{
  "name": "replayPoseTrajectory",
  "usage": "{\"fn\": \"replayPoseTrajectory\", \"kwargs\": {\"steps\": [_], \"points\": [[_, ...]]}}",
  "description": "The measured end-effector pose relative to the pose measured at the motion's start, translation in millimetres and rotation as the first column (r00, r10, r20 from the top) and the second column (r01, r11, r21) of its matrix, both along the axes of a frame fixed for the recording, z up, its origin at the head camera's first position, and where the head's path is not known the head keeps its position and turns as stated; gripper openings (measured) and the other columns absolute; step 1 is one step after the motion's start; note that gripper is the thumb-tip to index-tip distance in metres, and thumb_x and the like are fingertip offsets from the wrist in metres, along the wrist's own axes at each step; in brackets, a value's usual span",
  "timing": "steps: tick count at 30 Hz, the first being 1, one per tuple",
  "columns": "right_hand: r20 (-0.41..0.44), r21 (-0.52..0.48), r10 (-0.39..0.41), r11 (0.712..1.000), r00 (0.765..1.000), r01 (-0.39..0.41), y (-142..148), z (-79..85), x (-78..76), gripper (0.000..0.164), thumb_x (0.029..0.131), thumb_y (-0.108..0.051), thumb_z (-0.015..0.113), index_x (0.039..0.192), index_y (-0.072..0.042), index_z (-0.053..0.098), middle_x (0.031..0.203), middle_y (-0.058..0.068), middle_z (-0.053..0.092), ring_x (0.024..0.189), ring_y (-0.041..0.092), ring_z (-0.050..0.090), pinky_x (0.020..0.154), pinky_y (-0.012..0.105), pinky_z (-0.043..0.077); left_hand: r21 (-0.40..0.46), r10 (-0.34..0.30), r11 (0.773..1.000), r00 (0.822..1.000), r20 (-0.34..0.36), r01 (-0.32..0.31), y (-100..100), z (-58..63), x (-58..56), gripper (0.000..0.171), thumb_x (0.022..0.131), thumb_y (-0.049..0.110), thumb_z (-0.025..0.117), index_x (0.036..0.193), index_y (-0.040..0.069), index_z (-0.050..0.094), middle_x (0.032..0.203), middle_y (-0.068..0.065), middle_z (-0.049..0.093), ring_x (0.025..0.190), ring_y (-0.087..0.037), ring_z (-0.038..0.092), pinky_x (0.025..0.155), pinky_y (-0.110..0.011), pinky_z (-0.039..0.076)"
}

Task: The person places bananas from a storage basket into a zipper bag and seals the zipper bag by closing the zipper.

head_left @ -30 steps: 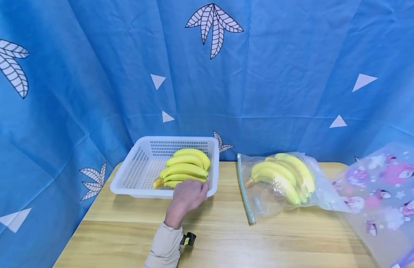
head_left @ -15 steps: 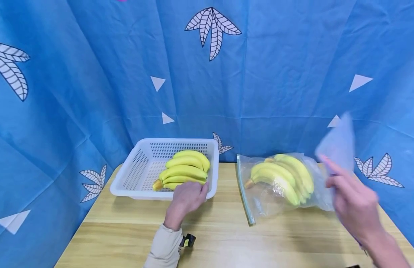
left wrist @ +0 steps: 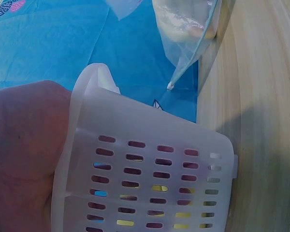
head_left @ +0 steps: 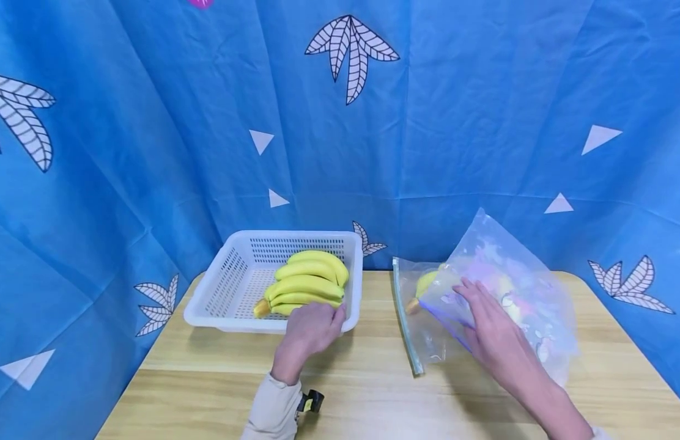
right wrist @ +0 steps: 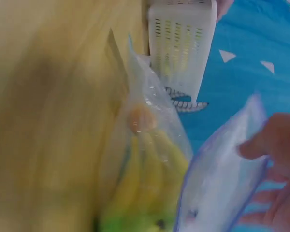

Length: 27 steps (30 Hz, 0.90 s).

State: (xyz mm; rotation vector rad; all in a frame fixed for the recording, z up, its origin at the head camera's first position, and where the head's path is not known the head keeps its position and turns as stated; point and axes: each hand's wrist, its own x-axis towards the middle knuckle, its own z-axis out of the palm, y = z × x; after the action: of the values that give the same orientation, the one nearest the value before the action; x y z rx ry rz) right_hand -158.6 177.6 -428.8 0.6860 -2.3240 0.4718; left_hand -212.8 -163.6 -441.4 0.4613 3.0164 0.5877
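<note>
My left hand (head_left: 312,330) grips the front rim of a white plastic basket (head_left: 216,321) near its right corner, fingers hidden inside. The left wrist view shows the slotted wall (left wrist: 147,118) beside that hand. Yellow bananas (head_left: 304,285) lie in the basket's right half. My right hand (head_left: 502,345) pinches a translucent zip bag (head_left: 510,281) with a purple edge and pink-purple print. In the right wrist view the thumb (right wrist: 253,147) is at the bag's spread mouth, fingers behind. The zip bag overlaps a clear bag (head_left: 404,324) holding bananas (head_left: 426,282), mostly covering it in the head view.
A wooden table (head_left: 373,397) carries everything. Blue cloth (head_left: 455,122) with white leaf prints hangs right behind and to the left of it. A black strap (head_left: 311,401) sits at my left wrist.
The printed zip bag has come from the far right to over the clear banana bag, brought by my right hand, which was out of view at first. The left hand stays on the basket.
</note>
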Motion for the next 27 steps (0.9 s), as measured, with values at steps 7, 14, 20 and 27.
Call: {"fn": "replayPoseTrajectory", "kwargs": {"steps": [7, 14, 20, 27], "points": [[0.308, 0.0, -0.192, 0.979, 0.932, 0.202, 24, -13.8, 24.1, 0.08, 0.062, 0.016, 0.07, 0.138, -0.005, 0.053, 0.151, 0.036, 0.039, 0.132, 0.062, 0.038, 0.096, 0.079, 0.036, -0.022, -0.006, 1.0, 1.0, -0.025, 0.005, 0, 6.6, -0.2, 0.058, 0.111, 0.044, 0.032, 0.061, 0.019, 0.048, 0.055, 0.002, 0.043, 0.049, -0.015, 0.043, 0.05, -0.032, 0.038], [0.236, -0.102, -0.17, 0.975, 0.957, 0.199, 21, 3.8, 22.8, 0.086, 0.066, 0.029, 0.053, 0.146, -0.004, 0.048, 0.139, 0.028, 0.057, 0.075, 0.026, 0.063, 0.062, 0.039, 0.057, 0.023, -0.038, 0.999, 0.999, -0.01, 0.038, -6, 10.2, 7.3, 0.056, 0.11, 0.043, 0.038, 0.06, 0.019, 0.046, 0.054, 0.004, 0.039, 0.048, -0.013, 0.039, 0.048, -0.031, 0.036], [0.058, -0.272, -0.216, 0.936, 0.975, 0.224, 3, 20.9, 13.9, 0.065, 0.075, 0.028, 0.05, 0.132, -0.003, 0.058, 0.125, 0.019, 0.07, 0.049, 0.005, 0.031, 0.044, 0.019, 0.027, 0.081, -0.083, 0.993, 0.996, 0.021, 0.081, -8, 13.9, 11.2, 0.053, 0.11, 0.043, 0.042, 0.062, 0.019, 0.046, 0.054, 0.006, 0.039, 0.048, -0.011, 0.038, 0.048, -0.029, 0.038], [-0.051, -0.404, -0.224, 0.896, 0.973, 0.185, -11, 31.7, 9.9, 0.051, 0.079, 0.028, 0.05, 0.114, -0.002, 0.071, 0.118, 0.014, 0.074, 0.048, -0.004, 0.021, 0.042, 0.018, 0.023, 0.163, -0.121, 0.977, 0.985, -0.123, 0.141, 20, 43.1, 30.4, 0.034, 0.108, 0.036, 0.053, 0.086, 0.014, 0.069, 0.074, 0.004, 0.06, 0.069, -0.011, 0.057, 0.065, -0.031, 0.052]]}}
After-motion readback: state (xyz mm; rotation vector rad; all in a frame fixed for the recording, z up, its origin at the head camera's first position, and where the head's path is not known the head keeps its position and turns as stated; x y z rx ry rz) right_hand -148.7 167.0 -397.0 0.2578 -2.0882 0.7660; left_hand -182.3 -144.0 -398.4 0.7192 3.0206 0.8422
